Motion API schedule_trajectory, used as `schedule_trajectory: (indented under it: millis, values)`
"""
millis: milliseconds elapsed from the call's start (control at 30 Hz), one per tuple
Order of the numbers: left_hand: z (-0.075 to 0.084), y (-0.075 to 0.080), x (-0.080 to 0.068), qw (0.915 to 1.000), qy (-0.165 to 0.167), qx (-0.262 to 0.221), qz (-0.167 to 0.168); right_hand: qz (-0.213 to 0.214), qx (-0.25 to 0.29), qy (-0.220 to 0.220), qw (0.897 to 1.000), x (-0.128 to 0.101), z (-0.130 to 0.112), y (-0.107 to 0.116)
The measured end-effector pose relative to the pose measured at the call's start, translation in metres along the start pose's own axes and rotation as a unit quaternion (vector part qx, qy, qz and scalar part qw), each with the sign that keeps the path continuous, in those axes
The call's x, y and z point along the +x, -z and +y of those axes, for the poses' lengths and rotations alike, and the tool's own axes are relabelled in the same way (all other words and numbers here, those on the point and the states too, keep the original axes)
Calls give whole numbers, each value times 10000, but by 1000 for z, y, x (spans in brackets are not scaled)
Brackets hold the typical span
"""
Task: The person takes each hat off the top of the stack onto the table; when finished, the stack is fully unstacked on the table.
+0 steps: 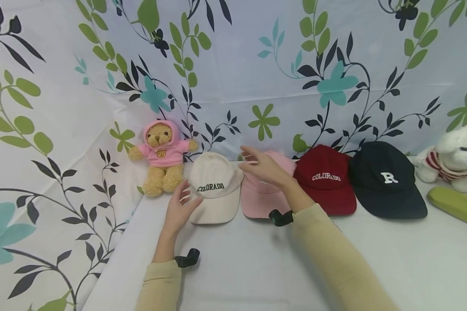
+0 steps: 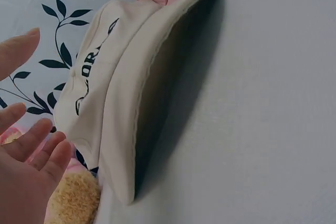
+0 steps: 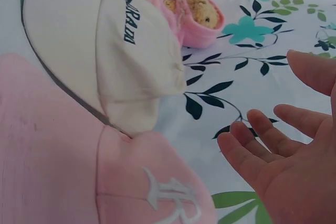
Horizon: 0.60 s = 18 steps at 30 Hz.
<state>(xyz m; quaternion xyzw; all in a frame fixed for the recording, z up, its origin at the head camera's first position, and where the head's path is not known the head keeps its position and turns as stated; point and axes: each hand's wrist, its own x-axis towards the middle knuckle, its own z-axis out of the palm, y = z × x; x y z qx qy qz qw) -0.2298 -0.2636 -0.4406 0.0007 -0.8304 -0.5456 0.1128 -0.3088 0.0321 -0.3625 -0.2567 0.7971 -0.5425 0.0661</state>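
Hands flank a cream cap (image 1: 214,188) on a white table (image 1: 373,259), left of centre in the head view. At far left sits a teddy (image 1: 161,157) in a pink hoodie, backed by a leaf-print cloth (image 1: 62,108). The left hand (image 1: 179,211), fingers straight and relaxed, holds nothing; it hovers just beside the cream cap's brim, and whether it touches cannot be told. The cap lies crown up, brim toward the person, with "COLORADO" lettered across the front. The right hand (image 1: 262,168), also loose and empty, hangs over a pink cap (image 1: 262,196) lying just right of the cream one, the two caps touching. Further right lie a red cap (image 1: 327,179) and a navy cap (image 1: 385,181), then a white plush dog (image 1: 453,160) and a green case (image 1: 457,205) at the right edge. The cream cap looks light and soft in the crown, stiffer in the brim; brim edge or crown sides would likely give the surest hold.
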Motion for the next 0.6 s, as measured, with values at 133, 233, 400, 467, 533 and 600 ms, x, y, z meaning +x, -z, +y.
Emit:
schedule_trajectory:
  millis: [133, 233, 400, 467, 533, 600]
  values:
    - [15, -1, -2, 9987, -343, -366, -97, 72, -5, 279, 9996, -9, -4, 6]
    - [33, -1, -6, 9967, -536, -550, -249, 113, -6, 456, 9989, -19, -7, 11]
    - [40, -4, -6, 9928, -892, -695, -391, 176, -101, 545, 9983, -40, -13, 20]
    - [47, -6, -10, 9916, -1009, -675, -451, 214, -135, 543, 9982, -50, -13, 24]
    - [61, -7, -18, 9908, -1102, -589, -513, 257, -137, 548, 9981, -60, -10, 28]
    - [72, -7, -25, 9892, -1247, -531, -565, 297, -97, 577, 9978, -70, -6, 31]
